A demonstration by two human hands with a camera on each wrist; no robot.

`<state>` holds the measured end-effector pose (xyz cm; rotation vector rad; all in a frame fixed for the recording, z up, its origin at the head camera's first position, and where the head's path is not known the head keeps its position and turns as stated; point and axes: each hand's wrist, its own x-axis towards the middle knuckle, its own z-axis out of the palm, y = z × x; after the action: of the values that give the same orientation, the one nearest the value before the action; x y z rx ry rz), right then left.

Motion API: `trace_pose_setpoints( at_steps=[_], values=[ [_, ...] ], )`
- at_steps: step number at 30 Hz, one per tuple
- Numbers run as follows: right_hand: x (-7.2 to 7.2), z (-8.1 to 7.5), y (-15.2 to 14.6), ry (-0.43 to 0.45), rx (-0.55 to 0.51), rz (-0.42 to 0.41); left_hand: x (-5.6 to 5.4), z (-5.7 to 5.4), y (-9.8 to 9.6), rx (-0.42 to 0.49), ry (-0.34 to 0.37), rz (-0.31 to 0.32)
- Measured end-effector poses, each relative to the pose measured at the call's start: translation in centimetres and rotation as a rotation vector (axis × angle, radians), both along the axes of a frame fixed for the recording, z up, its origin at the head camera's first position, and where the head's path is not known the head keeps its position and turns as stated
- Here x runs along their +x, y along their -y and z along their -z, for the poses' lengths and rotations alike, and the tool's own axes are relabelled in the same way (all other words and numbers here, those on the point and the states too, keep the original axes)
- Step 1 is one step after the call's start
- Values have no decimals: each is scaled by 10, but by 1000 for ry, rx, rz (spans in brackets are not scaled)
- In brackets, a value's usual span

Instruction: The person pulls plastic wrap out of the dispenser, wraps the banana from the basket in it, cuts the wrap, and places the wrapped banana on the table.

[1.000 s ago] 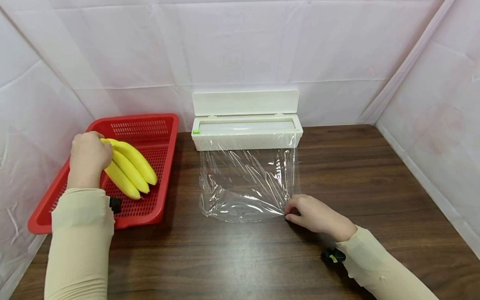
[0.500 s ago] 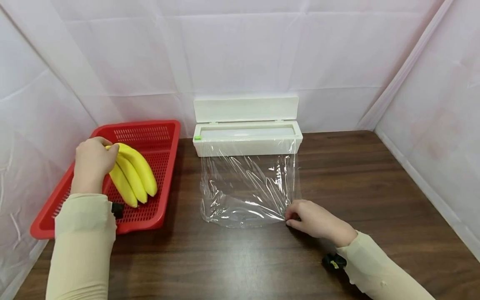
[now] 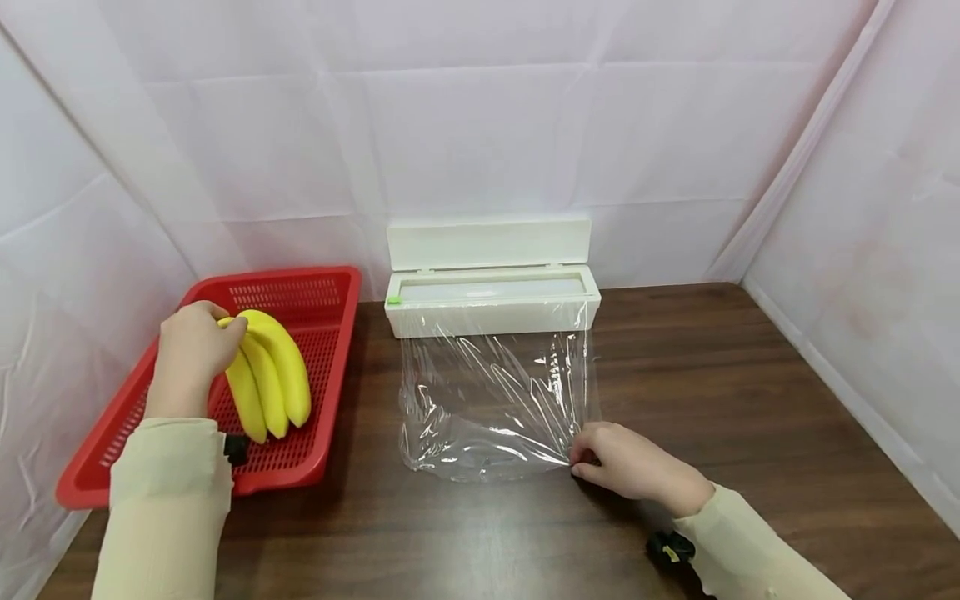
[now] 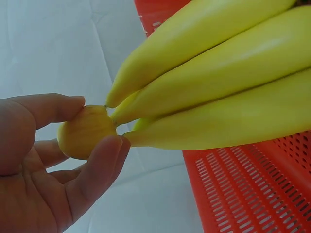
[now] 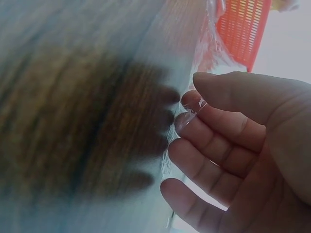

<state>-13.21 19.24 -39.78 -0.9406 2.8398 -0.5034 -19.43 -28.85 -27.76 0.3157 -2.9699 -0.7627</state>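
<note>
Banana bunch (image 3: 268, 383): held by its stem (image 4: 87, 133) over the red basket (image 3: 337, 375), at the left edge of the desk (image 3: 720, 375); whether any weight is borne by the basket floor cannot be told.
Left hand (image 3: 197, 337): narrowed on the stem, which is pinched between thumb and fingers.
Right hand (image 3: 626, 458): narrowed on the near right corner of the clear film (image 3: 495, 400), which is gripped close above the desk.
Film box (image 3: 491, 321): set at the desk's far edge, its lid (image 3: 487, 246) raised; the film is spread from it toward the near edge.
Film risk: creases are fanned out from the one gripped corner, so a tear or a fold could be caused by an uneven pull.
Box risk: the box does not appear to be held by anything, so it could be dragged forward by a hard tug.
Banana risk: only the small, smooth-looking stem is gripped, so a slip or a swing against the basket rim could be caused by a loose pinch.
Writing: no brand, label or lettering can be read; on the box only a plain green tab (image 3: 395, 301) is seen.
</note>
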Motion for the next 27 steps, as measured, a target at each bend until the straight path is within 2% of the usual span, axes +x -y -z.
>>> trace_pose_setpoints(
  at_steps=[6,12,23,27],
  values=[
    [4,5,2,24,0,1,8,2,-3,-2,52,28],
    [6,6,4,13,0,-5,13,4,-6,-17,67,45],
    [2,2,3,-19,15,-4,10,4,-16,25,20,66],
    [-1,2,1,-22,17,-2,8,2,-23,22,-26,85]
  ],
)
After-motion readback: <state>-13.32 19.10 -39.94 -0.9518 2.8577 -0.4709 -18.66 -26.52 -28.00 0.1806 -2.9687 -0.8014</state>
